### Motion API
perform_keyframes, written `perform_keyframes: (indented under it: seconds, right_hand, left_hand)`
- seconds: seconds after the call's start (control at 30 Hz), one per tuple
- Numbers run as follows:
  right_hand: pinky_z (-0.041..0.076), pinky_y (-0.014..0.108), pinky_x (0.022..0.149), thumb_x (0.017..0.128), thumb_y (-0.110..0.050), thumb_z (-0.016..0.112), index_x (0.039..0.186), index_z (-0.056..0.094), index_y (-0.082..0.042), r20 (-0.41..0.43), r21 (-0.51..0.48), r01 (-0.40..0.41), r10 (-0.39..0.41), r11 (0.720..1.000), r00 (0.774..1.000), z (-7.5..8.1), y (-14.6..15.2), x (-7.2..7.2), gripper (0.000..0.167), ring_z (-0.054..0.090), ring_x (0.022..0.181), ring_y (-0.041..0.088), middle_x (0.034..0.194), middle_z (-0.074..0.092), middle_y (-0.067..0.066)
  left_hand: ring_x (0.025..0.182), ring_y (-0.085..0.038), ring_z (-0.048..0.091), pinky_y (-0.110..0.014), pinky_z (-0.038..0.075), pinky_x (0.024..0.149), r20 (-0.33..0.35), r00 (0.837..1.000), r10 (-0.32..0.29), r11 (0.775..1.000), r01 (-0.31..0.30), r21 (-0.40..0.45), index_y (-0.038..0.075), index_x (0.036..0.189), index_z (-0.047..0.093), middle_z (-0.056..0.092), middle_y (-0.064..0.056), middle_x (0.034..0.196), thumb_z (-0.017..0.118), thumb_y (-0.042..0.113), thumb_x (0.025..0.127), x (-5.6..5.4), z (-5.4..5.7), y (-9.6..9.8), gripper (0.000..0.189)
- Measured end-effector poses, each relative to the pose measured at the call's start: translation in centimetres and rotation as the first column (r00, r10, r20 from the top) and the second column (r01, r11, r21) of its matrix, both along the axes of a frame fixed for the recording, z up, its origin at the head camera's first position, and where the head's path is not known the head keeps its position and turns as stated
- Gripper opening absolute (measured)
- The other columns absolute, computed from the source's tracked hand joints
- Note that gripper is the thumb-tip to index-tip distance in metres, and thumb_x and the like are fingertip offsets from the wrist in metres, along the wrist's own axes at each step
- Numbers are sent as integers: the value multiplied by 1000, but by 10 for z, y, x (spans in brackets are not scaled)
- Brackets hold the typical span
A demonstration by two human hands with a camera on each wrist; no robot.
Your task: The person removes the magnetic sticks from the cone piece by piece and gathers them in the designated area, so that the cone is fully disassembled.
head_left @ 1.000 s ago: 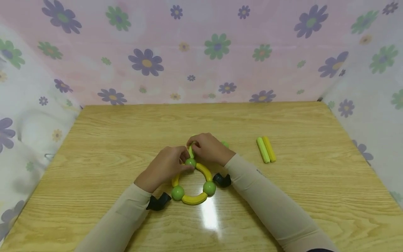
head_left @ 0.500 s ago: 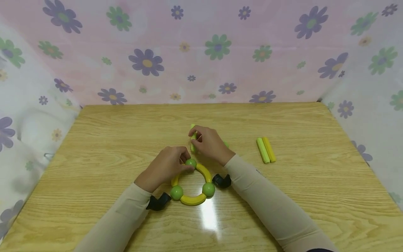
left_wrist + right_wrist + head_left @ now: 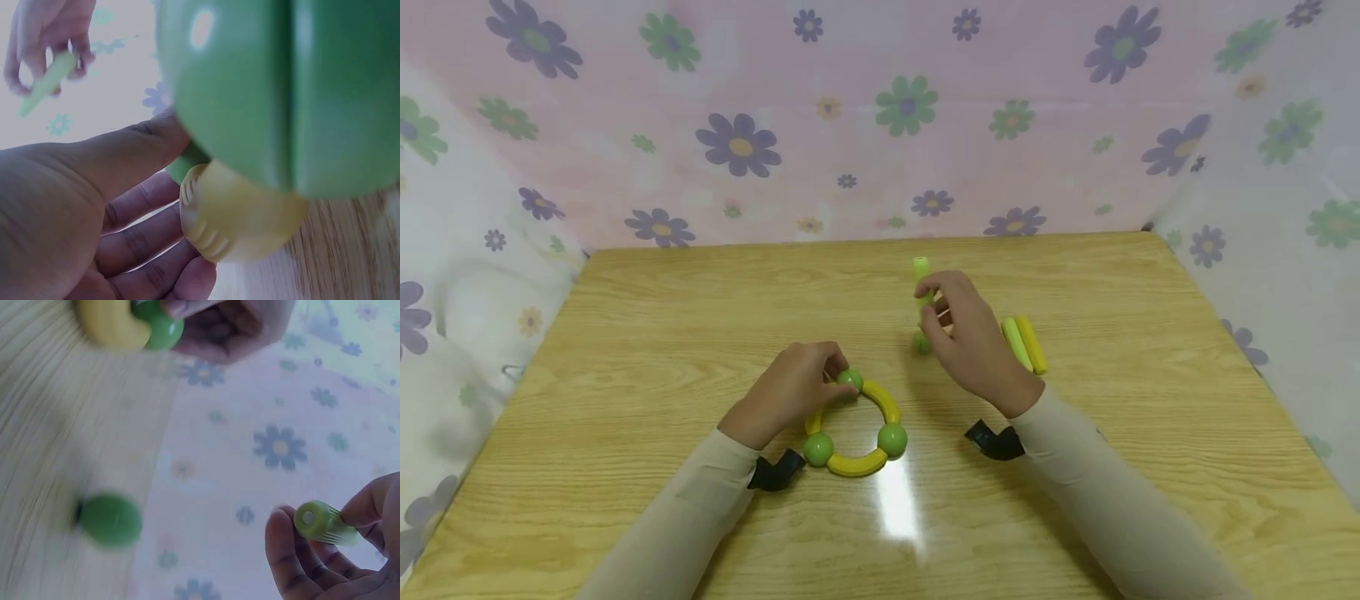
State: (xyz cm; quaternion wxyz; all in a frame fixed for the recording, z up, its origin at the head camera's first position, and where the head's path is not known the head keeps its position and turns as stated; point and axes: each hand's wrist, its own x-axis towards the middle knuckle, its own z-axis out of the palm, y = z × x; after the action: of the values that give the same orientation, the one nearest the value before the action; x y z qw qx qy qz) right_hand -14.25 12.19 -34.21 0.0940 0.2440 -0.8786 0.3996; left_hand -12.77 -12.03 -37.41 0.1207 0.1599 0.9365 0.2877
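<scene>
On the table lies a ring of curved yellow rods (image 3: 857, 464) joined by green balls (image 3: 892, 439). My left hand (image 3: 786, 387) pinches the ring's far green ball (image 3: 850, 380) between thumb and fingers. Raised above the table, my right hand (image 3: 973, 342) pinches a straight light-green rod (image 3: 921, 268); in the right wrist view a small silvery disc shows in that rod's end (image 3: 308, 517). A loose green ball (image 3: 921, 342) sits on the table just below this hand. Part of the ring's left side is hidden behind my left hand.
Two straight rods, one light green (image 3: 1017, 343) and one yellow (image 3: 1032, 343), lie side by side right of my right hand. A flowered cloth (image 3: 850, 125) hangs behind the wooden table (image 3: 700, 300) and along both sides. Black wrist mounts (image 3: 996, 440) stick out below the sleeves.
My right hand has pulled the light-green rod away from the ring's far ball, then carried it up and to the right. My left hand has kept its hold on that ball.
</scene>
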Motion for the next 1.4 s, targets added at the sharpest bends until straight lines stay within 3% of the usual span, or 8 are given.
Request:
perform_keyframes:
  seconds: [0.17,0.37,0.53,0.73,0.97,1.17,1.4]
  right_hand:
    - [56,35,75,100,-5,50,122,51,-1,-75,41,103,-100,994,992,-6,44,7,23,61,90,22,120,51,15]
    - [55,32,68,98,-4,56,123,54,0,-118,120,188,-174,975,978,-16,92,3,26,63,82,23,114,54,17]
    - [50,30,62,98,-5,54,123,55,1,-65,184,227,-218,956,974,-24,121,-4,26,60,76,22,107,58,18]
    - [42,28,50,100,-7,51,122,54,1,41,236,224,-240,946,970,-29,139,-13,24,53,68,23,115,60,24]
    - [41,31,55,103,-11,47,122,49,-2,235,328,165,-250,930,939,-36,152,-18,22,47,63,20,122,57,30]
    - [40,32,57,103,-15,50,114,46,-1,279,410,123,-253,904,926,-40,157,-19,17,43,57,18,110,61,32]
    - [38,31,57,101,-15,55,108,46,0,248,431,150,-277,890,928,-42,156,-19,18,41,58,17,86,57,16]
  left_hand:
    - [88,-14,67,-32,56,79,1,1000,-3,1000,3,-6,10,102,70,73,0,96,82,29,84,1,-2,0,29]
    - [88,-14,66,-33,56,80,15,1000,5,1000,-5,-5,11,103,70,72,1,96,81,30,85,1,-1,-1,29]
    - [87,-13,66,-33,56,80,19,1000,14,1000,-14,0,12,102,70,72,2,96,81,30,85,2,-2,-2,28]
    - [87,-13,66,-33,56,79,-4,1000,9,1000,-9,6,10,103,70,72,1,95,81,30,85,1,-2,-2,29]
    - [87,-13,66,-32,56,79,-1,1000,6,1000,-6,7,10,104,70,72,1,96,81,30,85,1,-2,-1,29]
    - [88,-13,66,-32,56,80,6,1000,3,1000,-3,3,11,104,69,72,1,96,80,31,86,1,-3,-1,29]
    - [88,-13,66,-33,56,81,-2,1000,7,1000,-7,12,10,104,69,72,1,96,80,30,86,1,-5,-2,29]
